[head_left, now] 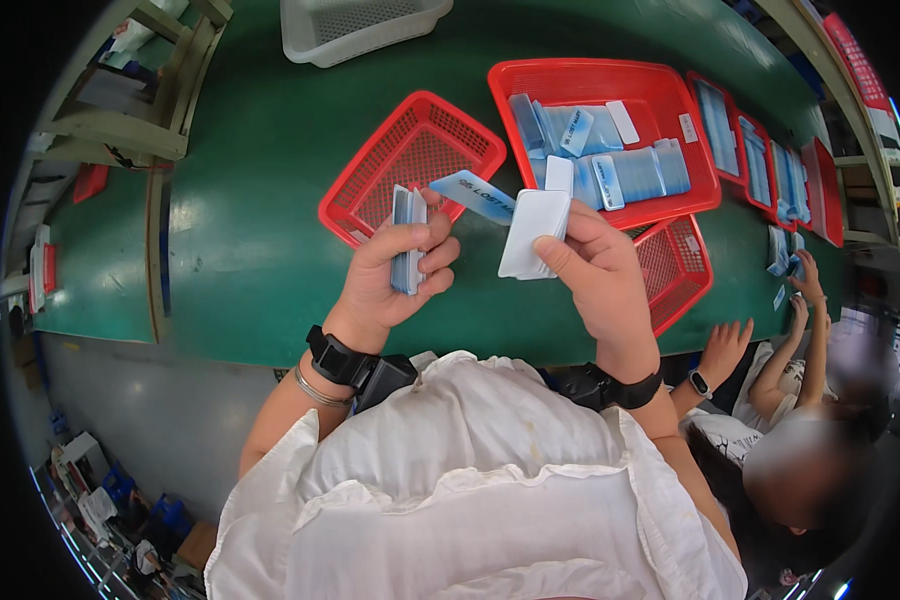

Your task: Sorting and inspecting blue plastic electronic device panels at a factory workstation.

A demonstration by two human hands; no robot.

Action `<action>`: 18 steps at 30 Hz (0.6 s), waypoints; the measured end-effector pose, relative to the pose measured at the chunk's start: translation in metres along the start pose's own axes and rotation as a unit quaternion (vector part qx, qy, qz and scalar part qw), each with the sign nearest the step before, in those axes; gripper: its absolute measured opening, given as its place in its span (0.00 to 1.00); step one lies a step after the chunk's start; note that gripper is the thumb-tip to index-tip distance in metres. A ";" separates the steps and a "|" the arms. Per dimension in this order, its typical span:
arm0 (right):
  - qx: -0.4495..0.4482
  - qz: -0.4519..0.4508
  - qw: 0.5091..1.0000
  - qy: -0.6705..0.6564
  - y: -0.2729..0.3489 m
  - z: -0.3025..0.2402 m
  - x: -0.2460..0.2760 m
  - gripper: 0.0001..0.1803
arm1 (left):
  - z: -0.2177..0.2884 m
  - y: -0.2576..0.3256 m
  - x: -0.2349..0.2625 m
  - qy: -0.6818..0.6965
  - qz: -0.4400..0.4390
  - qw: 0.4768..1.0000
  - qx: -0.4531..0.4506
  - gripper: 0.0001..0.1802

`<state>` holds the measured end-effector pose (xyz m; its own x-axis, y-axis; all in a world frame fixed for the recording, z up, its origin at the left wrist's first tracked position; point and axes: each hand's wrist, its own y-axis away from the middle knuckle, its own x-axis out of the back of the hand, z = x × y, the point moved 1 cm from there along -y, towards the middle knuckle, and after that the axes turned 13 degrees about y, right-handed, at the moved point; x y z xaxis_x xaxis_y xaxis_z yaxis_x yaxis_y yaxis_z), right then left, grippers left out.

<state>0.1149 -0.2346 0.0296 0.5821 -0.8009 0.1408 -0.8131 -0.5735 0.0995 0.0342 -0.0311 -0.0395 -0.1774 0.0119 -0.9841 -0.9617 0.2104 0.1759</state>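
The left hand (395,270) is curled around a small stack of blue cards (407,240), standing on edge with the long axis running from 12 to 6 o'clock; the fingers (435,262) wrap the stack's right side and the thumb presses along its top edge. The right hand (595,275) is closed on a stack of white cards (535,232), thumb laid across the face and the fingers behind, the long axis tilted slightly toward 1 o'clock.

Between the two, a single blue-and-white card (473,195) sticks out from the top of the left hand's stack, pointing toward 4 o'clock, so its free end lies just beside the upper left corner of the white stack. The right hand's thumb sits at about 4 o'clock from that free end and is near it; whether the card is pinched by the left thumb alone or also touched by the right hand, I cannot tell.

Both hands hover above the green counter (250,230). At 12 o'clock from the left hand stands an empty red mesh basket (370,190), its near rim just behind the blue stack. At 1 o'clock from the right hand a larger red basket (660,95) holds loose blue and white cards (625,172), and a smaller red basket (675,265) lies at 3 o'clock, partly hidden by the right wrist. A white basket (355,30) sits at the far edge. Another person's hands (805,280) work at the right end of the counter.
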 end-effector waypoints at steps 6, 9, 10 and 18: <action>-0.091 -0.034 0.986 -0.132 -0.007 0.021 -0.023 0.13 | -0.012 -0.016 -0.012 -0.156 0.070 0.962 -0.212 0.20; -0.105 -0.045 0.987 -0.115 -0.008 0.019 -0.031 0.13 | -0.015 -0.019 -0.026 -0.202 0.088 0.950 -0.221 0.22; -0.105 -0.046 0.987 -0.116 -0.008 0.020 -0.032 0.13 | -0.015 -0.019 -0.026 -0.202 0.087 0.950 -0.222 0.22; -0.100 -0.091 0.985 -0.105 -0.009 0.021 -0.034 0.13 | -0.014 -0.016 -0.026 -0.243 0.098 0.939 -0.223 0.22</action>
<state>0.1024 -0.2061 0.0031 0.6878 -0.7186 -0.1025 -0.6678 -0.6817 0.2988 0.0511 -0.0483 -0.0166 -0.3483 0.4759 -0.8076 -0.9316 -0.2716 0.2417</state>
